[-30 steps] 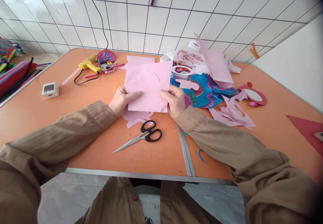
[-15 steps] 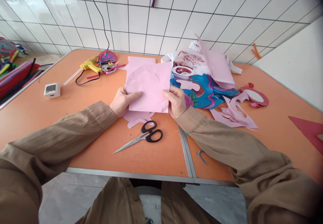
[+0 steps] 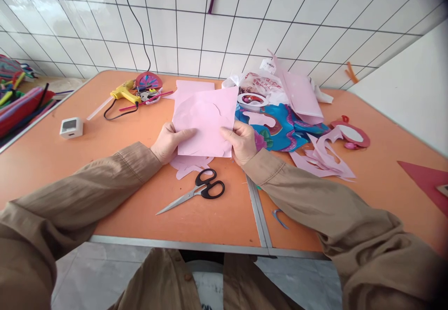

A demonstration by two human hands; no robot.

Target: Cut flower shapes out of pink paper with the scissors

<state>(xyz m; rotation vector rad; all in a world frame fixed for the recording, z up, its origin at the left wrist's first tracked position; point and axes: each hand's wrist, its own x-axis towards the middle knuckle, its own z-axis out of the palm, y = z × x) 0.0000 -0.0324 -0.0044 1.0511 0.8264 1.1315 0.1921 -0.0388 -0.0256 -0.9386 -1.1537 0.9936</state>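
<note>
Both hands hold a pink paper sheet [image 3: 206, 123] above the middle of the table, one at each side. My left hand [image 3: 168, 143] pinches its left edge, thumb lying on top and fingers behind. On the right edge, my right hand [image 3: 242, 142] grips the same way, thumb pressed on the face. A faint curved line or cut edge shows on the sheet. Beneath and in front of it lie cut pink pieces [image 3: 187, 166]. Closer to me rests a pair of scissors [image 3: 199, 191] with black handles, blades pointing left. Another pink sheet [image 3: 194, 85] lies behind.
A yellow glue gun [image 3: 125, 92] and a small white box [image 3: 71, 127] are at the left. To the right lie blue patterned fabric [image 3: 280, 128], pink scraps [image 3: 325, 161], a folded pink sheet [image 3: 303, 96] and a red-rimmed oval [image 3: 352, 134]. A tiled wall [image 3: 196, 35] borders the back.
My right thumb has slid slightly left over the sheet. The whole view has shifted a little; both hands keep their hold and the scissors stay put.
</note>
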